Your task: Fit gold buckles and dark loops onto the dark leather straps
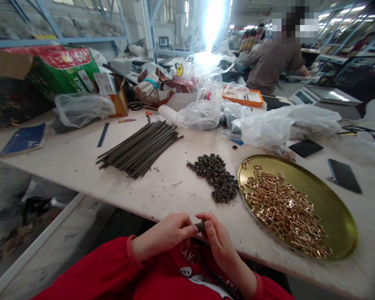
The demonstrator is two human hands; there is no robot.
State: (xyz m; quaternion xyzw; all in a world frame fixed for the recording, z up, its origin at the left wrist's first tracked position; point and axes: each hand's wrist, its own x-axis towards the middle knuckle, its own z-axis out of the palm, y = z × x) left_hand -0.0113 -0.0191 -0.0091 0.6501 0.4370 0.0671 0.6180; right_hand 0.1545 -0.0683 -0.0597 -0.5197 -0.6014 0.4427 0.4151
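Close to my body, at the table's front edge, my left hand (174, 231) and my right hand (218, 236) meet at a small dark roll (200, 227). It looks like a coiled strip. The right hand's fingers wrap round it, while the left thumb and fingers pinch its other end. Just beyond lies a pile of small dark loops (213, 173). Left of that pile is a bundle of long dark strips (140, 146). A brass-coloured oval tray (328, 200) on the right carries many gold metal buckles (281, 208).
Two dark flat objects, a black pad (306, 147) and a phone (344, 176), lie beyond the tray. Clear plastic bags (265, 129) fill the back of the table. A blue booklet (25, 139) lies far left. Another person (273, 60) works in the background.
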